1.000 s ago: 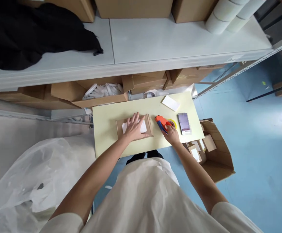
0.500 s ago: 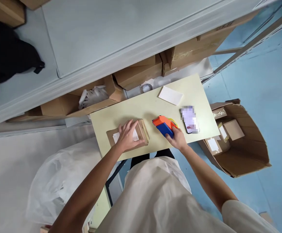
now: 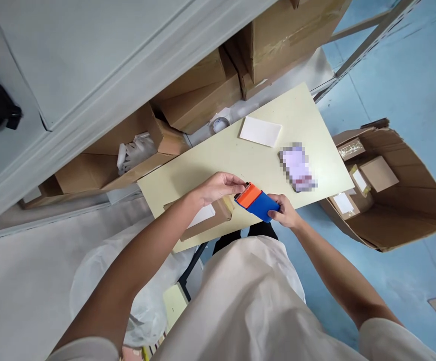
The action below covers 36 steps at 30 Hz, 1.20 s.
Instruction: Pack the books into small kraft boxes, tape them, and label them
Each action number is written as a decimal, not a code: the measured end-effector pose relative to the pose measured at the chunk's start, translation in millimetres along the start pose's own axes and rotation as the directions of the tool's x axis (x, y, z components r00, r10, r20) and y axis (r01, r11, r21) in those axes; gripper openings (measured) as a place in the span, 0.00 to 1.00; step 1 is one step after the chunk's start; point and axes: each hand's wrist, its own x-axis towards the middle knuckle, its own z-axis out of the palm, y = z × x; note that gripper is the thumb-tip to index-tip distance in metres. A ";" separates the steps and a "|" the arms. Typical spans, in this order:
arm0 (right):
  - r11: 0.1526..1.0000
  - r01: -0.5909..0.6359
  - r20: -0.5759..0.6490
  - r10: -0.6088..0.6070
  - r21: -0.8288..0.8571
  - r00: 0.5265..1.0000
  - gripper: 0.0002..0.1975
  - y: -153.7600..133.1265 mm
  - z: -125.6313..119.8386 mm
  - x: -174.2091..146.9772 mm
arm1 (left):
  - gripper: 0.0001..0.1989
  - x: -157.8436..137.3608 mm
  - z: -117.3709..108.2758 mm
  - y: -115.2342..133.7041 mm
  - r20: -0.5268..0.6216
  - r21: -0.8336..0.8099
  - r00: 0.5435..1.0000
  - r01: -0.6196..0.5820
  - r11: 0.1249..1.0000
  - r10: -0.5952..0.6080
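Observation:
My right hand [image 3: 285,210] grips the blue body of an orange-and-blue tape dispenser [image 3: 259,203] from the right, holding it above the table's near edge. At the toothed orange end, my left hand [image 3: 220,189] has thumb and fingers pinched together; whatever lies between them is too small to make out. Below and left of the dispenser, a flat cardboard package [image 3: 222,213] with a white label [image 3: 203,215] rests on the table, partly covered by my left wrist and forearm.
On the pale table [image 3: 218,160] lie a white stack of paper [image 3: 260,131] and a phone [image 3: 296,168] with a blurred screen. A large open carton [image 3: 409,220] holding small boxes stands at the right. Behind are more cartons [image 3: 199,100] under a grey shelf [image 3: 90,60].
My left hand has left the package and moved right to the dispenser's toothed end. The dispenser has turned in my right hand, showing more of its blue side. The view has tilted.

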 end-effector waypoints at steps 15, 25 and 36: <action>0.996 0.004 -0.052 0.001 0.093 0.999 0.15 12.4 29.5 -20.3 | 0.25 -24.0 -12.0 -8.3 0.065 -0.070 0.993 0.104 0.992 -0.099; 0.999 0.013 -0.169 -0.021 -0.048 0.985 0.12 1.1 28.2 -16.7 | 0.08 -1.3 -1.1 4.3 -0.149 0.703 0.962 -0.059 0.709 0.228; 0.911 -0.217 -0.038 0.245 0.350 0.969 0.25 24.8 31.1 -6.4 | 0.21 38.8 -23.2 17.2 -0.202 0.693 0.929 0.360 0.624 -0.311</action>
